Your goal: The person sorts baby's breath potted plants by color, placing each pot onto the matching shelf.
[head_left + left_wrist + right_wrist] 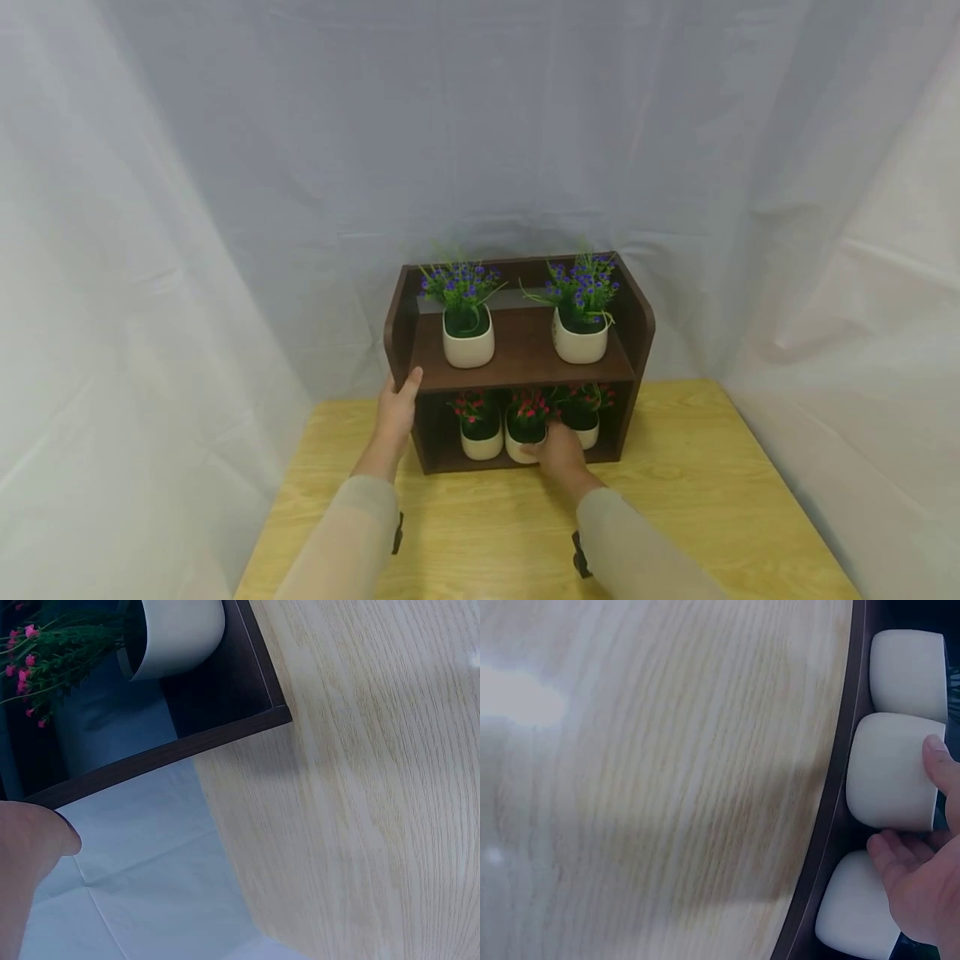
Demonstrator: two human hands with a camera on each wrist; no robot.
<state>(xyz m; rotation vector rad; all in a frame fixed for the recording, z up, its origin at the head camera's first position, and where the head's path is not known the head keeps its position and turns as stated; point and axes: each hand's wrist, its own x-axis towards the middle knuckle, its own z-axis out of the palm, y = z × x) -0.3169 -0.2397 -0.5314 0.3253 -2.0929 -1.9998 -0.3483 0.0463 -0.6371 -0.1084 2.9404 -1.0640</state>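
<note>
My left hand (396,412) grips the left side panel of a dark brown two-tier shelf (525,354); in the left wrist view its fingertip (69,838) sits by the panel's edge. On the lower tier, my right hand (562,454) holds the middle white flower pot (892,772), which carries red flowers. Its thumb (935,750) lies near the pot's rim, and the other fingers reach along the pot's right side. Another red-flowered pot (482,446) stands to the left of it. A third pot (855,907) stands to the right, partly covered by the hand.
Two white pots with purple flowers, one on the left (468,346) and one on the right (581,343), stand on the upper tier. The shelf rests on a light wooden table (480,533). Pale sheeting (480,125) hangs behind it and at both sides.
</note>
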